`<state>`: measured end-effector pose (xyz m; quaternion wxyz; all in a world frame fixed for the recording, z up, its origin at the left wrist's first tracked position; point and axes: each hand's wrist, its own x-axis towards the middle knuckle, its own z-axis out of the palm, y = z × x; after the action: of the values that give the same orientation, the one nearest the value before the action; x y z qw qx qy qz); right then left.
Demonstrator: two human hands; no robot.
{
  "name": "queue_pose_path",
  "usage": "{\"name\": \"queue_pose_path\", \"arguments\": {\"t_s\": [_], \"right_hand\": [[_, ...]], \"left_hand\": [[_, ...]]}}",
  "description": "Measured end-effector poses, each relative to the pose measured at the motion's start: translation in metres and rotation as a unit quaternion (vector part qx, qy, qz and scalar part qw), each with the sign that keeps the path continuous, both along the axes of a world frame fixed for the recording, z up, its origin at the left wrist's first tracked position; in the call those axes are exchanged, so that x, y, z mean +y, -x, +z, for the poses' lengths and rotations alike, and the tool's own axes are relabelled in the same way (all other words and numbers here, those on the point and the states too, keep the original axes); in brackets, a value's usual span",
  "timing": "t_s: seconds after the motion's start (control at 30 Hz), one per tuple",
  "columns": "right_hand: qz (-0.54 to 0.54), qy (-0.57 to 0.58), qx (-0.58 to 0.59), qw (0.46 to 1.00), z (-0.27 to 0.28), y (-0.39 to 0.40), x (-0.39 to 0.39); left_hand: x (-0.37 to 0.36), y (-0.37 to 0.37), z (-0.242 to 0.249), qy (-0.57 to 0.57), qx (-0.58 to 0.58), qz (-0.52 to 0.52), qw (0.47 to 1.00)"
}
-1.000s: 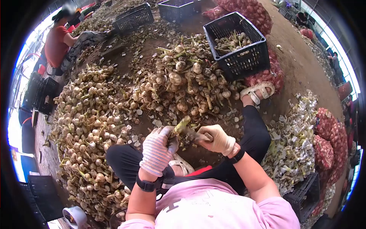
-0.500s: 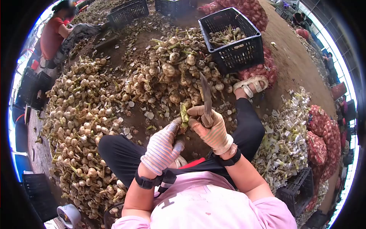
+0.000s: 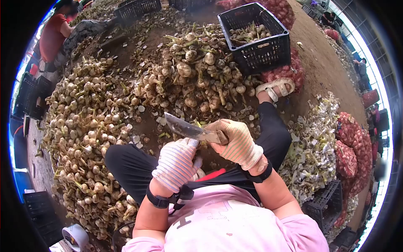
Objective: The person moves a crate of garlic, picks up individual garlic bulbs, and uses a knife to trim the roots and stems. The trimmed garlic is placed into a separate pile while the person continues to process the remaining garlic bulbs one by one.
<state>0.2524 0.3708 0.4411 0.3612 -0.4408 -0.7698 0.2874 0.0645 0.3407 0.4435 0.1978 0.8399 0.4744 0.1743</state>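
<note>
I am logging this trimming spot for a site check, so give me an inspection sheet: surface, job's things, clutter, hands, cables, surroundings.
Surface: bare dirt ground, strewn with husk flakes.
Job's things: knife in the right hand, blade pointing left above the left hand; garlic pile ahead; a second garlic heap to the left; black crate partly filled with bulbs.
Clutter: heap of cut stalks and skins on the right.
Hands: left hand, striped glove, closed; what it holds is hidden. Right hand, gloved, grip closed on the knife handle.
Cables: nothing seen.
Surroundings: red mesh sacks at right; another seated person far left; more crates behind.
</note>
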Motion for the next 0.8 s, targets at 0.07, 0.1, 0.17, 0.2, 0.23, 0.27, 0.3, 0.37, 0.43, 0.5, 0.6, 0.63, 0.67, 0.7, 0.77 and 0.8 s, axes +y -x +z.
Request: {"name": "queue_pose_path", "arguments": {"t_s": [0.07, 0.1, 0.17, 0.2, 0.23, 0.27, 0.3, 0.37, 0.43, 0.5, 0.6, 0.63, 0.67, 0.7, 0.77, 0.8], "right_hand": [[0.003, 0.012, -0.006, 1.0, 0.002, 0.0, 0.0], [0.006, 0.023, -0.012, 1.0, 0.003, 0.001, 0.0], [0.012, 0.036, -0.014, 0.999, 0.004, 0.001, 0.001], [0.016, 0.048, -0.015, 0.999, 0.004, 0.001, 0.001], [0.016, 0.048, -0.015, 0.999, 0.003, 0.002, 0.002], [0.023, 0.067, 0.014, 0.997, 0.002, 0.002, 0.003], [0.03, 0.087, 0.043, 0.995, 0.0, 0.002, 0.004], [0.028, 0.127, 0.062, 0.989, -0.002, 0.003, 0.004], [0.027, 0.169, 0.082, 0.982, 0.001, 0.005, 0.003], [0.034, 0.238, 0.105, 0.965, 0.008, 0.007, 0.002], [0.035, 0.258, 0.191, 0.946, -0.003, 0.009, 0.0], [0.034, 0.259, 0.191, 0.946, -0.002, 0.008, -0.001], [0.046, 0.306, 0.225, 0.924, 0.0, 0.007, -0.001], [0.059, 0.351, 0.257, 0.899, 0.004, 0.005, -0.002], [0.056, 0.362, 0.281, 0.887, 0.011, 0.007, -0.005], [0.054, 0.373, 0.306, 0.875, 0.013, 0.008, -0.006]], "left_hand": [[0.0, 0.003, 0.001, 0.007, -0.005, -0.002, 1.0], [0.0, 0.004, 0.001, 0.012, -0.009, -0.005, 1.0], [0.0, 0.004, -0.001, -0.008, -0.041, 0.0, 0.999], [0.001, 0.005, -0.002, -0.028, -0.073, 0.004, 0.997], [0.002, 0.006, 0.0, -0.028, -0.073, 0.003, 0.997], [0.004, 0.007, 0.004, 0.0, -0.046, -0.004, 0.999], [0.005, 0.009, 0.008, 0.029, -0.019, -0.012, 0.999], [0.006, 0.01, 0.011, 0.013, -0.068, -0.014, 0.997], [0.005, 0.01, 0.017, 0.012, -0.123, -0.01, 0.992], [0.007, 0.009, 0.01, -0.021, -0.134, -0.032, 0.99], [0.003, 0.005, 0.007, 0.006, -0.159, -0.04, 0.986], [0.001, 0.003, 0.006, 0.023, -0.21, -0.027, 0.977], [0.0, 0.002, 0.004, 0.041, -0.26, -0.014, 0.965], [0.0, 0.001, 0.001, 0.042, -0.261, -0.015, 0.964], [0.0, 0.001, -0.004, 0.031, -0.33, -0.026, 0.943], [-0.002, 0.001, -0.007, 0.03, -0.331, -0.026, 0.943]]}}
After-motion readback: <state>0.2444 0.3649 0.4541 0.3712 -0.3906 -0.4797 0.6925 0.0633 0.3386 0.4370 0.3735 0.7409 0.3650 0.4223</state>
